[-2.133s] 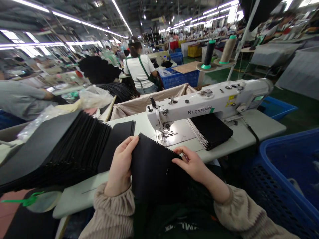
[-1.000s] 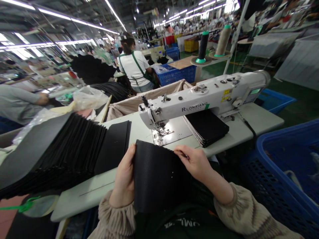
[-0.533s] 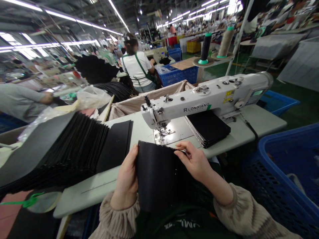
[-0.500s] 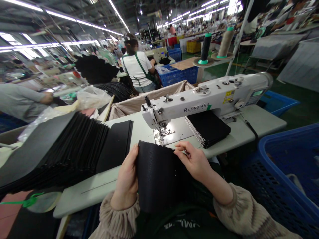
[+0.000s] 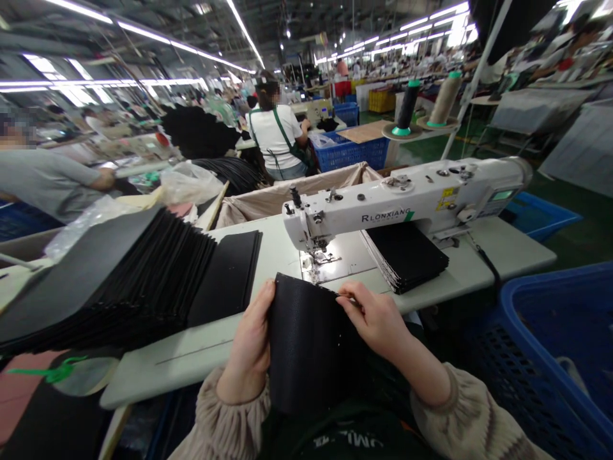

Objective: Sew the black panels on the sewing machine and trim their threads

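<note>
A curved black panel (image 5: 306, 345) hangs between my hands in front of the sewing machine (image 5: 364, 204). My left hand (image 5: 249, 342) grips its left edge, thumb near the top corner. At the top right corner, my right hand (image 5: 371, 313) pinches the edge between thumb and fingers. The machine's needle area (image 5: 316, 259) is just beyond the panel's top edge, not touching it. A stack of black pieces (image 5: 407, 255) lies under the machine arm. To the left are a flat black pile (image 5: 225, 275) and a large fanned stack of black panels (image 5: 138, 281).
A blue basket (image 5: 517, 306) stands at the right of the table (image 5: 272, 249). Two thread cones (image 5: 407, 105) rise behind the machine. A beige cloth-lined bin (image 5: 297, 191) lies beyond the table. One person (image 5: 280, 134) sits ahead, another (image 5: 48, 179) at far left.
The view has shifted, so the surroundings sit slightly farther right and lower. Both hands keep hold of the black panel; my right fingers look slightly more closed at its corner.
</note>
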`<state>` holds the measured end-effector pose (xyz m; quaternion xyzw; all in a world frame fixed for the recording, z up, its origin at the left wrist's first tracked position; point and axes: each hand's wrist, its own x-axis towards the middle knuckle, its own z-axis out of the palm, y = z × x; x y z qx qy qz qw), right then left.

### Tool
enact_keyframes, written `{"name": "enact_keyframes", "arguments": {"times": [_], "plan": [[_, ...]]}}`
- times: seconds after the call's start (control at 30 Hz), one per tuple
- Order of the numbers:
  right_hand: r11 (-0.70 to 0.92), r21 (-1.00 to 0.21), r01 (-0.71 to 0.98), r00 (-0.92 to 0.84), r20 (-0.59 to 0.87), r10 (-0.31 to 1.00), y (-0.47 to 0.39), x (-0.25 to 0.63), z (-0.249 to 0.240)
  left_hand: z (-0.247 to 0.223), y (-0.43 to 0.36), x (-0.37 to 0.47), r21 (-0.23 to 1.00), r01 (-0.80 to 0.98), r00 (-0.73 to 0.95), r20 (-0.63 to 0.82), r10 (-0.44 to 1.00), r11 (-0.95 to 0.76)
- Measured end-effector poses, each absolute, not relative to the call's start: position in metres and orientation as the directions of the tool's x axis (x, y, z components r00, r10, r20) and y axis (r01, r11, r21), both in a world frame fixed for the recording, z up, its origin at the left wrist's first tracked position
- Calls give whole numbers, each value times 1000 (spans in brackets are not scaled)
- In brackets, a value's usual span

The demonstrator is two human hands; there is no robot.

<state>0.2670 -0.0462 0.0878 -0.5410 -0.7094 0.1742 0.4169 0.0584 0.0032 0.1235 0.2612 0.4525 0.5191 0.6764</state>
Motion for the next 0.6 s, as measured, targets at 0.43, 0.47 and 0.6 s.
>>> {"name": "enact_keyframes", "arguments": {"times": [0.43,0.47,0.6], "plan": [[367,-737,568,-29,427,904,-42,260,95,121,-1,56,771,-539,49,-373,927,339],[376,-725,577,-34,438,898,-41,259,96,122,-1,57,768,-544,54,-372,927,339],[397,-687,608,-71,451,890,-39,256,96,124,-3,57,770,-541,90,-347,934,338]]}}
